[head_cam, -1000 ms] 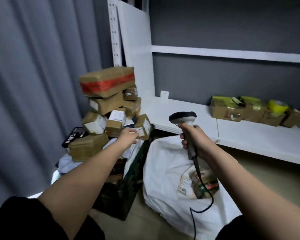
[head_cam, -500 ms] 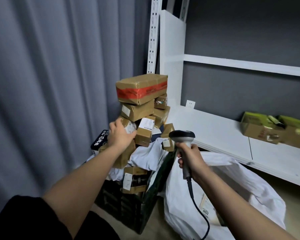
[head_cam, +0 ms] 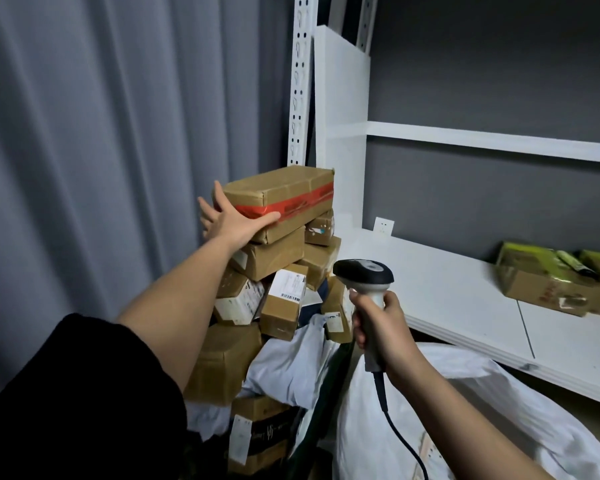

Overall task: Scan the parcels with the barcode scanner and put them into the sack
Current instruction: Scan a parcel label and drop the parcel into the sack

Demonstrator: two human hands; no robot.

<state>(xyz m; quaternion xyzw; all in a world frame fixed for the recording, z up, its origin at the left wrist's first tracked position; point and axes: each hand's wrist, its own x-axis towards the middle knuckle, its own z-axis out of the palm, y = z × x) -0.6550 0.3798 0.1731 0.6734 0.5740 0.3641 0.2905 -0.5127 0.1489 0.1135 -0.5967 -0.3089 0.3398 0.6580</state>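
Within the last second the left hand (head_cam: 230, 219) had climbed from the pile's small cartons to clasp the near end of the long red-taped brown cardboard parcel (head_cam: 282, 199) topping the stack, fingers spread around it, likely next for scanning, while the right hand (head_cam: 378, 329) gripped the grey-and-black handheld barcode scanner (head_cam: 365, 276) above the white woven sack (head_cam: 465, 410).

Brown parcel (head_cam: 284, 195) w/ red tape
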